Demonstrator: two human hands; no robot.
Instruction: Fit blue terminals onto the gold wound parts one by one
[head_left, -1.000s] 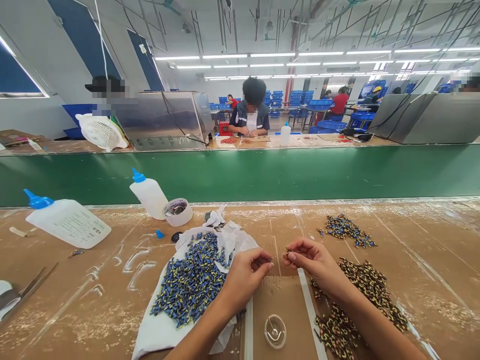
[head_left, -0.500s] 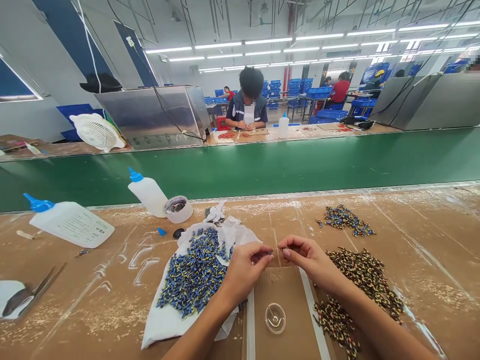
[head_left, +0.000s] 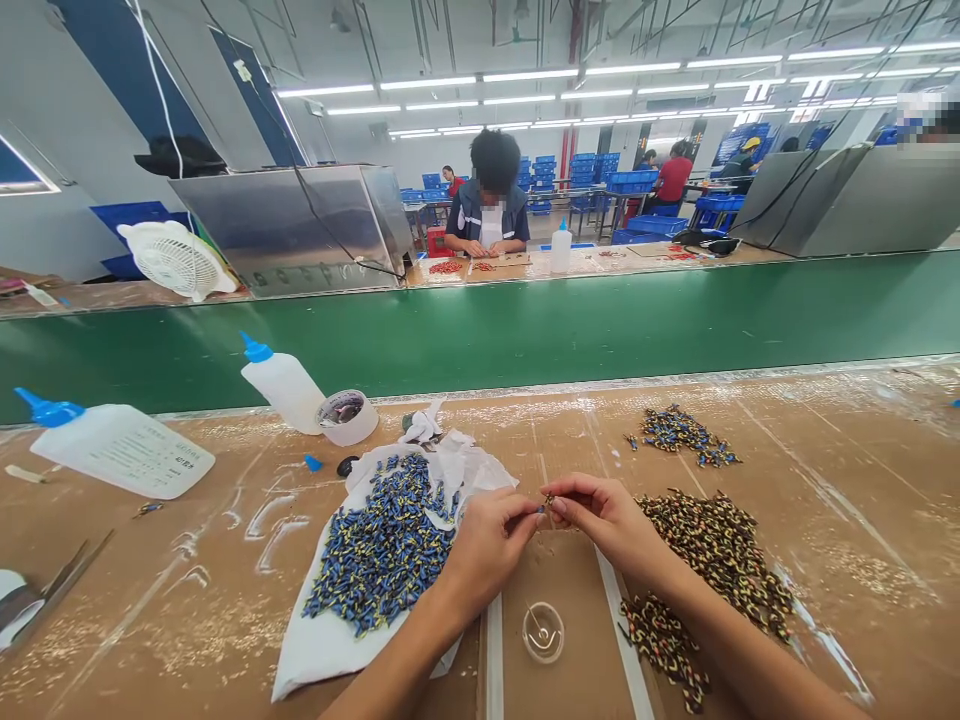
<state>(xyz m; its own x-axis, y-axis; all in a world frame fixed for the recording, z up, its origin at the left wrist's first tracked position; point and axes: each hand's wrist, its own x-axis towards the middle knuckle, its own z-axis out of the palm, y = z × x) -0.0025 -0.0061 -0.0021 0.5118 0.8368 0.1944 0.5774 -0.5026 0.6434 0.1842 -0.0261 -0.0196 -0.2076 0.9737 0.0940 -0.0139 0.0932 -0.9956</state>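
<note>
My left hand [head_left: 484, 545] and my right hand [head_left: 600, 515] meet fingertip to fingertip over the brown table, both pinched on one small part [head_left: 546, 501]. A heap of small blue-and-yellow parts [head_left: 386, 545] lies on a white cloth [head_left: 319, 650] just left of my left hand. A heap of dark brown-and-yellow parts [head_left: 712, 550] lies right of my right hand. A smaller pile of mixed blue parts [head_left: 679, 432] sits farther back on the right. A small clear round dish [head_left: 542, 632] rests on the cardboard below my hands.
Two white squeeze bottles with blue caps [head_left: 120, 448] [head_left: 283, 388] and a tape roll [head_left: 346, 417] lie at the left. A green conveyor belt [head_left: 525, 330] runs behind the table. Across it a person [head_left: 487, 195] works at another bench, beside a steel machine housing [head_left: 292, 230] and a white fan [head_left: 174, 258].
My two hands have come closer together, so the fingertips now touch around the small part. The camera view has shifted slightly.
</note>
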